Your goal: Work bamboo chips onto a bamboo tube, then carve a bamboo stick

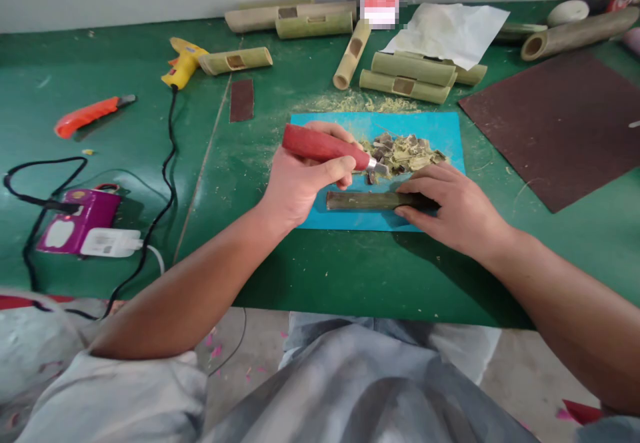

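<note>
My left hand point(300, 179) is wrapped around the red wooden handle of a carving knife point(327, 148). Its short metal blade points right, over a pile of wood shavings point(407, 153). Below the blade a dark green bamboo piece point(363, 201) lies crosswise on a blue mat point(345, 221). The fingers and thumb of my right hand point(450, 206) grip this bamboo by its right end, which they partly hide. Blade and bamboo are apart.
Several cut bamboo tubes point(315, 25) lie along the back, some under white paper point(445, 29). A yellow glue gun point(185, 63), an orange utility knife point(93, 116) and a purple power strip point(65, 219) with cords are left. A brown sheet point(560, 129) lies right.
</note>
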The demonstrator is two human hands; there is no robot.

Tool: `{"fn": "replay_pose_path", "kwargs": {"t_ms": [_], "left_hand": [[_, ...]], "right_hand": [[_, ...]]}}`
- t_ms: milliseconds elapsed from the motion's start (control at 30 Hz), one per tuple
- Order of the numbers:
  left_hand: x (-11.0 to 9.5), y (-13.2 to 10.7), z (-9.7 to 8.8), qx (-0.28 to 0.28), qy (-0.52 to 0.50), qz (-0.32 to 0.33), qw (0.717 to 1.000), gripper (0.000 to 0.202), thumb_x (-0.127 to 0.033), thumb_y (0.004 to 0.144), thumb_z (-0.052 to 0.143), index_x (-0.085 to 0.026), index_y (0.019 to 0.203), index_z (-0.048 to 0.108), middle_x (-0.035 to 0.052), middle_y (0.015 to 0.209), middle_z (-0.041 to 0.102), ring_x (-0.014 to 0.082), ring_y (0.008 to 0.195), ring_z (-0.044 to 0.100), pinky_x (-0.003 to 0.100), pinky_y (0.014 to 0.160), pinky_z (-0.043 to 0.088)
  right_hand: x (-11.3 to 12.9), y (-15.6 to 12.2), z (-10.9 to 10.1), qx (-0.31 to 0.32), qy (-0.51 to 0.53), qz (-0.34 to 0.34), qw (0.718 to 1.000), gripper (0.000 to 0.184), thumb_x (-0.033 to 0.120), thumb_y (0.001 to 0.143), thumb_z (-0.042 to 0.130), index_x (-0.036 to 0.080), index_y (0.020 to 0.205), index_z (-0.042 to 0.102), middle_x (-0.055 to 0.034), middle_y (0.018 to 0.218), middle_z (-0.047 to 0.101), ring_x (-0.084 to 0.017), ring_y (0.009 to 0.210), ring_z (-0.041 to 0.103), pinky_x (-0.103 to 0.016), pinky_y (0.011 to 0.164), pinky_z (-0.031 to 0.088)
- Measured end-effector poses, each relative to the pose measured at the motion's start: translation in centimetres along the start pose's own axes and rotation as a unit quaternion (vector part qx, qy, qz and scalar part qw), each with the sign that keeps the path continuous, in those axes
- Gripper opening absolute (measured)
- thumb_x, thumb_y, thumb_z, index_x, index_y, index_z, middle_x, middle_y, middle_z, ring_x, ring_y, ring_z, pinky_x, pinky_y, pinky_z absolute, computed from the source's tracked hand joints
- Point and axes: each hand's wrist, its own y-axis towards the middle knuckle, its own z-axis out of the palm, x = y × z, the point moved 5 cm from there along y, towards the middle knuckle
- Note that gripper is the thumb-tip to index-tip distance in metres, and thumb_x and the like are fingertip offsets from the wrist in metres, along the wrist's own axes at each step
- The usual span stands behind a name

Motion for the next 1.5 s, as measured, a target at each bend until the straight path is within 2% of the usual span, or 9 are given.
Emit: {"fn": "replay_pose_path", "kwargs": {"t_ms": [167, 300, 467, 700, 933, 1133, 1367, 1500], "left_hand": [[0.7, -0.3, 1.2, 0.031, 0.034, -0.012, 0.999, 0.019, -0.031, 0.077, 0.081, -0.017, 0.085, 0.072, 0.0009, 0.075, 0.073, 0.0087, 0.052, 0.06, 0.022, 0.05, 0.052], [0.6, -0.5, 1.7, 0.035, 0.052, -0.012, 0.998, 0.015, -0.028, 0.078, 0.08, -0.017, 0.084, 0.073, 0.0025, 0.08, 0.075, 0.0085, 0.051, 0.061, 0.022, 0.048, 0.051], [0.5, -0.2, 1.5, -0.003, 0.058, -0.02, 0.998, 0.018, -0.03, 0.078, 0.081, -0.016, 0.084, 0.073, 0.0011, 0.07, 0.072, 0.0084, 0.047, 0.058, 0.021, 0.045, 0.049], [1.1, 0.7, 0.9, -0.036, 0.063, -0.089, 0.993, 0.025, -0.038, 0.078, 0.08, -0.015, 0.083, 0.072, 0.0017, 0.071, 0.072, 0.0084, 0.048, 0.058, 0.021, 0.045, 0.048], [1.1, 1.4, 1.1, -0.017, 0.064, -0.113, 0.991, 0.024, -0.039, 0.083, 0.078, -0.016, 0.082, 0.069, 0.0008, 0.069, 0.07, 0.0089, 0.046, 0.058, 0.024, 0.046, 0.046], [0.9, 1.4, 1.5, -0.013, 0.059, -0.122, 0.991, 0.023, -0.038, 0.081, 0.079, -0.016, 0.081, 0.071, 0.0012, 0.071, 0.073, 0.0086, 0.047, 0.057, 0.024, 0.046, 0.047], [0.9, 1.9, 1.7, 0.004, 0.062, -0.12, 0.991, 0.02, -0.033, 0.077, 0.082, -0.016, 0.079, 0.072, 0.0003, 0.066, 0.07, 0.0079, 0.045, 0.055, 0.022, 0.044, 0.048], [1.3, 2.0, 1.5, 0.025, 0.069, -0.117, 0.99, 0.017, -0.029, 0.074, 0.083, -0.015, 0.076, 0.073, 0.0008, 0.067, 0.07, 0.0076, 0.045, 0.054, 0.022, 0.043, 0.048]], "right_hand": [[-0.3, -0.1, 0.4, 0.003, 0.059, 0.008, 0.998, 0.016, 0.025, 0.084, 0.071, 0.021, 0.099, 0.07, -0.0085, 0.097, 0.071, -0.026, 0.093, 0.064, -0.043, 0.084, 0.053], [-0.6, -0.1, 0.5, 0.001, 0.09, 0.027, 0.996, 0.018, 0.023, 0.081, 0.073, 0.021, 0.098, 0.069, -0.0081, 0.099, 0.07, -0.026, 0.095, 0.065, -0.042, 0.084, 0.053], [-0.5, 0.1, 0.3, 0.01, 0.088, 0.03, 0.996, 0.014, 0.025, 0.085, 0.07, 0.019, 0.097, 0.07, -0.009, 0.097, 0.07, -0.025, 0.092, 0.065, -0.042, 0.083, 0.053], [-0.6, 0.3, 0.1, 0.013, 0.069, 0.024, 0.997, 0.014, 0.03, 0.089, 0.068, 0.021, 0.099, 0.071, -0.0087, 0.097, 0.073, -0.026, 0.09, 0.063, -0.045, 0.084, 0.052], [-0.6, 0.1, 0.3, 0.012, 0.021, 0.051, 0.998, 0.017, 0.03, 0.087, 0.068, 0.022, 0.101, 0.071, -0.0094, 0.097, 0.071, -0.028, 0.092, 0.062, -0.046, 0.081, 0.053], [-0.3, 0.0, -0.1, 0.006, 0.023, 0.06, 0.998, 0.021, 0.034, 0.084, 0.072, 0.023, 0.102, 0.069, -0.0088, 0.097, 0.069, -0.029, 0.094, 0.063, -0.047, 0.085, 0.052], [-0.8, 0.0, 0.2, 0.011, 0.084, 0.065, 0.994, 0.014, 0.029, 0.086, 0.069, 0.023, 0.098, 0.066, -0.0071, 0.096, 0.068, -0.025, 0.091, 0.063, -0.042, 0.081, 0.053], [-0.8, 0.0, 0.3, 0.022, 0.108, 0.06, 0.992, 0.012, 0.027, 0.086, 0.07, 0.025, 0.098, 0.066, -0.0056, 0.098, 0.069, -0.024, 0.093, 0.065, -0.042, 0.084, 0.052]]}}
